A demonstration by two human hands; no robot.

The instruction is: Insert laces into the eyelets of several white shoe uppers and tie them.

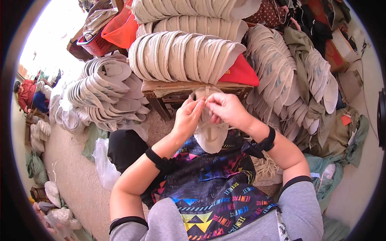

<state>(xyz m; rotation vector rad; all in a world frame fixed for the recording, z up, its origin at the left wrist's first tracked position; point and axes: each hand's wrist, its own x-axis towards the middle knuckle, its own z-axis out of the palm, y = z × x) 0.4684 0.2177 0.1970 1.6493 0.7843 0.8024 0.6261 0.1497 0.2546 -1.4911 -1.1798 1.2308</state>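
Note:
A beige shoe upper (210, 138) lies over my lap, its toe toward me and its far end by the wooden bench. My left hand (188, 114) is above its left side, thumb and fingers pinched together. My right hand (226, 108) meets it over the upper's opening, with thumb and forefinger pinched and the other fingers curled. The fingertips of both hands almost touch. What they pinch is too small to make out. Part of the upper is hidden beneath my hands.
Nested beige shoe uppers (177, 56) are piled on the wooden bench (155, 90) over red material (241, 72). More stacks stand left (104, 92) and right (271, 64). Pale cords (265, 166) hang by my right thigh; a clear plastic bag (105, 160) lies left. Another person (28, 94) sits far left.

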